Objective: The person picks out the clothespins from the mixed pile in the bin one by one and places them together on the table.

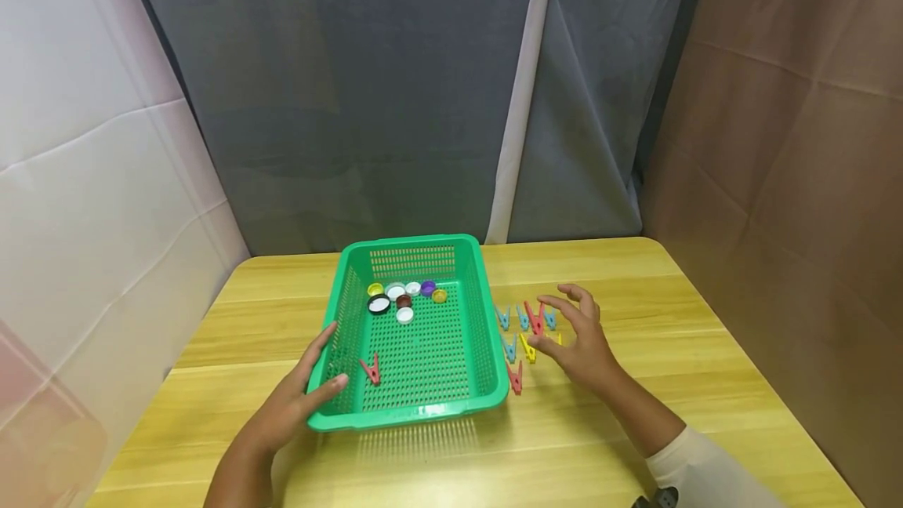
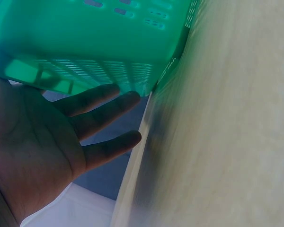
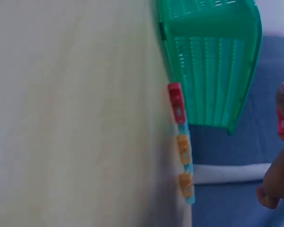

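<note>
Your right hand [image 1: 574, 343] holds a red clothespin [image 1: 534, 318] pinched between thumb and forefinger, just above the cluster of pegs on the table to the right of the green basket [image 1: 487, 320]; the other fingers are spread and relaxed. The pin looks like light, stiff plastic with a spring, so it should handle easily, though it is small and smooth; taking it by the two rear legs, as you seem to do, will open its mouth, while a hold across the flat sides would keep it closed.

About it lie the remaining clothespins [image 1: 509, 348]: blue, yellow and red ones in loose rows on the wooden table [image 1: 705, 335], the nearest red one almost touching the basket's right wall.

Your left hand [image 1: 296, 402] rests open against the basket's near left corner, fingers straight along the outer wall and the thumb at the rim, steadying rather than gripping it.

Inside the basket one red peg [image 1: 371, 369] lies near the front left, and a group of bottle caps [image 1: 404, 298] sits toward the far end: yellow, white, purple, brown, and a black-rimmed one.
</note>
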Demonstrator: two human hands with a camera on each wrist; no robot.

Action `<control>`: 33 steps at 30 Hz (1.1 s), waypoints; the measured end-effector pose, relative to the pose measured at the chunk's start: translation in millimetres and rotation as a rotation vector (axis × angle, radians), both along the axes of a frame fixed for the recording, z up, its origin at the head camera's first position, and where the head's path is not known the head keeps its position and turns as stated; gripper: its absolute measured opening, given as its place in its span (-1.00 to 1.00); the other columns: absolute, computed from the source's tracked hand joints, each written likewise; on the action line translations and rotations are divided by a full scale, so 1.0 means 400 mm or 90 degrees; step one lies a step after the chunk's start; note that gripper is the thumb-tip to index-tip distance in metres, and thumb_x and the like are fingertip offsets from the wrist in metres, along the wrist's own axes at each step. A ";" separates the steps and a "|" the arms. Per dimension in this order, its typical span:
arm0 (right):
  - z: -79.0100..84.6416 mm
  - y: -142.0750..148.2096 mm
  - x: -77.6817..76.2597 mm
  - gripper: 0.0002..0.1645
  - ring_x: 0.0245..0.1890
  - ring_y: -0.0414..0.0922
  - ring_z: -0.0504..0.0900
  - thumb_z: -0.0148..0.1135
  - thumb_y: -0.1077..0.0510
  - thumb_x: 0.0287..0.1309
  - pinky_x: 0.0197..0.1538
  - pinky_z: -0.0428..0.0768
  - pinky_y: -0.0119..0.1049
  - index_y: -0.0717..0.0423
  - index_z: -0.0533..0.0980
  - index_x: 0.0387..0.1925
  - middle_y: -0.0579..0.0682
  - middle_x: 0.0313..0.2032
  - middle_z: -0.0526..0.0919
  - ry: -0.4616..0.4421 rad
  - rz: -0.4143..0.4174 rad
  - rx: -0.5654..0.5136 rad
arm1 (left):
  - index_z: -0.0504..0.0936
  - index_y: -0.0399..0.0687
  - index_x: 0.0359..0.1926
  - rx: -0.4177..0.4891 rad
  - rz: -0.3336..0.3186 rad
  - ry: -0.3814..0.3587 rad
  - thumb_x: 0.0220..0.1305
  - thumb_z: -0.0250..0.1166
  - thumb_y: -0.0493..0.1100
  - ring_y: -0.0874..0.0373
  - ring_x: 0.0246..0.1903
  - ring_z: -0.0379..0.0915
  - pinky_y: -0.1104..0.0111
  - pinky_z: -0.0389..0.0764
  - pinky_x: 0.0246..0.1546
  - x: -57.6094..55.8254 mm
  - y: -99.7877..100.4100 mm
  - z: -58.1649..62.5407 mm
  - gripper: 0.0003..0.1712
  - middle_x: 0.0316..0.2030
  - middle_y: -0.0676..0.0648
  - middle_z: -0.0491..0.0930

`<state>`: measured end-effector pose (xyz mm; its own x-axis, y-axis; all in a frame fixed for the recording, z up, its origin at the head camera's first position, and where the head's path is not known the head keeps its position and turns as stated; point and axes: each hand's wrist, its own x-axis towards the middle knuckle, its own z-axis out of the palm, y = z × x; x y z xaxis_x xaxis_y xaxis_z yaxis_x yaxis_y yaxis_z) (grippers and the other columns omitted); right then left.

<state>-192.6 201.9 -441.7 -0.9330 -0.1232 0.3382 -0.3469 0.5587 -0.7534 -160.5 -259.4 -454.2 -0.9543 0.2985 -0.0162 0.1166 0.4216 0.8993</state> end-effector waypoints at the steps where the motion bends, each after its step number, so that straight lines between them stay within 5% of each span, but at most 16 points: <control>1: -0.006 0.006 0.001 -0.26 0.61 0.40 0.05 0.59 0.12 0.29 0.42 0.25 0.63 0.07 0.54 0.44 0.29 0.59 0.13 -0.007 -0.007 0.007 | -0.26 0.21 0.81 0.000 0.000 -0.001 0.65 0.17 -0.06 -0.52 0.47 0.30 -0.27 0.52 0.26 0.000 0.000 0.001 0.01 0.71 -0.48 -0.17; 11: -0.050 0.047 0.010 -0.25 0.61 0.45 -0.07 0.61 0.03 0.26 0.40 0.05 0.69 0.07 0.56 0.42 0.29 0.60 0.14 -0.095 0.004 0.034 | -0.25 0.20 0.81 0.002 -0.003 0.016 0.64 0.17 -0.09 -0.35 0.36 0.46 -0.15 0.56 0.19 -0.003 -0.002 0.002 0.00 0.69 -0.49 -0.09; 33: -0.103 0.057 0.027 -0.37 0.69 0.49 -0.39 0.70 -0.12 0.12 0.44 -0.39 0.68 0.03 0.72 0.16 0.31 0.69 0.07 -0.135 0.064 0.094 | -0.23 0.19 0.81 -0.002 0.006 0.004 0.63 0.18 -0.08 -0.42 0.42 0.36 -0.17 0.53 0.22 0.001 -0.001 0.005 0.00 0.70 -0.47 -0.11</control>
